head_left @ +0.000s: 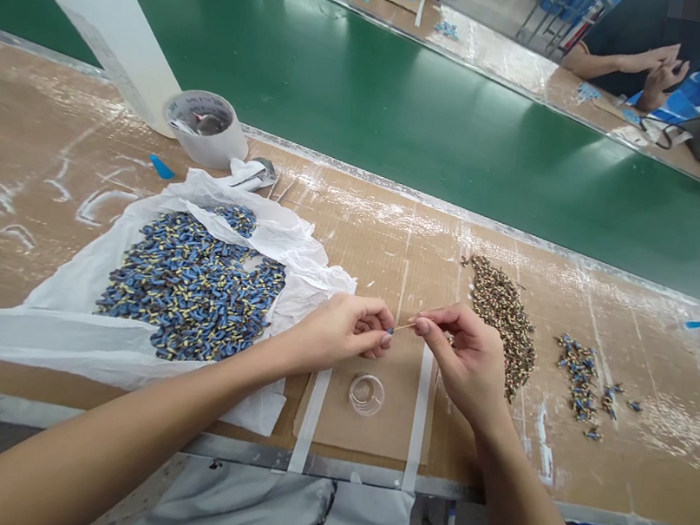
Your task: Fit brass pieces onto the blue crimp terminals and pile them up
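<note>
My left hand (343, 333) and my right hand (459, 349) meet above a cardboard sheet (392, 418). Between their fingertips is a small blue component (390, 331) with a thin wire lead. My left fingers pinch its blue body, and my right fingertips pinch the far end of the lead. To the left, a heap of blue components (192, 287) lies on a white plastic bag (69, 335). To the right are a brownish heap of small parts (499, 324) and a smaller scatter of blue components (579, 376). Below my hands sits a small clear ring-shaped cup (366, 395).
A white bottle with a blue cap (97, 18) and a tape roll (205, 129) stand at the far left. A green conveyor belt (410, 122) runs behind the bench. Across it, a co-worker's hands (648, 70) are at another bench.
</note>
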